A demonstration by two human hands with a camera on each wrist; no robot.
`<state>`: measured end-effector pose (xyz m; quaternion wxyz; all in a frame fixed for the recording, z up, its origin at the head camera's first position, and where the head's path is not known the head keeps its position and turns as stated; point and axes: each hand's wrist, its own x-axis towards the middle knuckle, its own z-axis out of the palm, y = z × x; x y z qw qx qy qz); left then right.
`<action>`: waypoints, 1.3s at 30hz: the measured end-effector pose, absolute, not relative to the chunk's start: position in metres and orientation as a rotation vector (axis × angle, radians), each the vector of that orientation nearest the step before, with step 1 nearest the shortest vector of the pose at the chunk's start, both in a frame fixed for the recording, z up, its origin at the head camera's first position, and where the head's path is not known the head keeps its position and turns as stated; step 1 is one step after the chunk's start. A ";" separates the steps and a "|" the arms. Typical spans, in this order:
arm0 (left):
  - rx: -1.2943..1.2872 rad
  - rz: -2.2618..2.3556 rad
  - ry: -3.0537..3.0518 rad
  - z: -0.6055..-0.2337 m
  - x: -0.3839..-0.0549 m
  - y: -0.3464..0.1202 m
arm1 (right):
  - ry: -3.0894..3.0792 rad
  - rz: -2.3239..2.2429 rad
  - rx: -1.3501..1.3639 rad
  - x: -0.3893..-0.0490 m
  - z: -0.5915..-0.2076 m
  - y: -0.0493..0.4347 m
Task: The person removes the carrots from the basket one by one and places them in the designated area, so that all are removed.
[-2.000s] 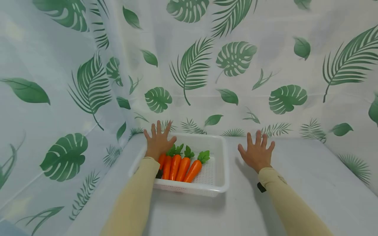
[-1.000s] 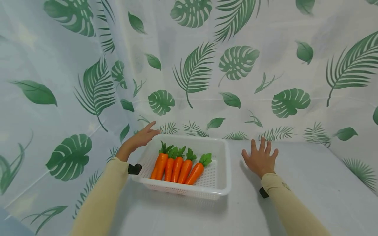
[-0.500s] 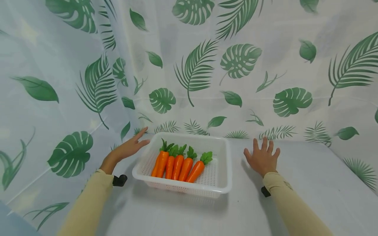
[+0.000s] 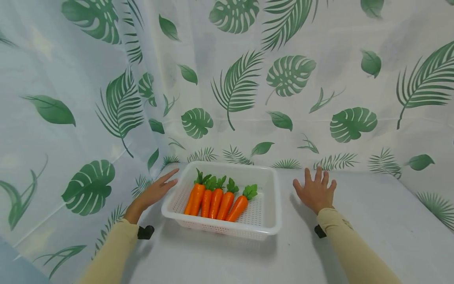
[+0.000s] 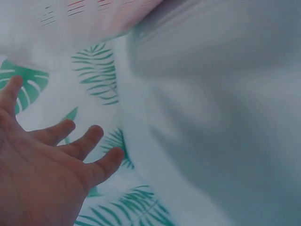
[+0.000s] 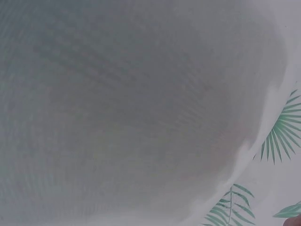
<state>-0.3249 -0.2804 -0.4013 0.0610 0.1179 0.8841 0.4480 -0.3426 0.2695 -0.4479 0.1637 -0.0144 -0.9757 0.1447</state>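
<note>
A white plastic basket (image 4: 221, 227) with a perforated bottom stands on the table. Several orange carrots (image 4: 217, 203) with green tops lie side by side in its left and middle part. Just left of the basket, my left hand (image 4: 153, 194) is held with fingers extended and nothing in it. In the left wrist view, its spread fingers (image 5: 89, 141) show below the basket's side wall (image 5: 75, 21). Off the basket's right side, my right hand (image 4: 315, 192) has its fingers spread, palm down, holding nothing. Only a fingertip (image 6: 294, 221) of it shows in the right wrist view.
The white tabletop (image 4: 227, 260) extends in front of the basket and to its right. A white curtain (image 4: 244, 94) printed with green leaves hangs behind the table and along the left side. A black wrist device (image 4: 145, 232) sits under the left wrist.
My left hand has moved from over the basket's left part to outside its left edge, turning sideways and lowering. The carrots are now uncovered. My right hand stays nearly still.
</note>
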 end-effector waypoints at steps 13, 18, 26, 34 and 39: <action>0.335 1.628 2.557 -0.438 -0.330 -0.273 | -2.803 0.633 -0.163 -0.334 -0.445 0.282; 0.372 1.686 2.500 -0.443 -0.333 -0.275 | -2.822 0.746 -0.220 -0.330 -0.436 0.283; 0.388 1.721 2.446 -0.448 -0.332 -0.280 | -2.801 0.829 -0.209 -0.336 -0.425 0.281; 0.375 1.740 2.432 -0.450 -0.331 -0.283 | -2.747 1.077 -0.160 -0.331 -0.407 0.272; 0.365 1.761 2.420 -0.451 -0.329 -0.283 | -2.719 1.156 -0.083 -0.327 -0.389 0.265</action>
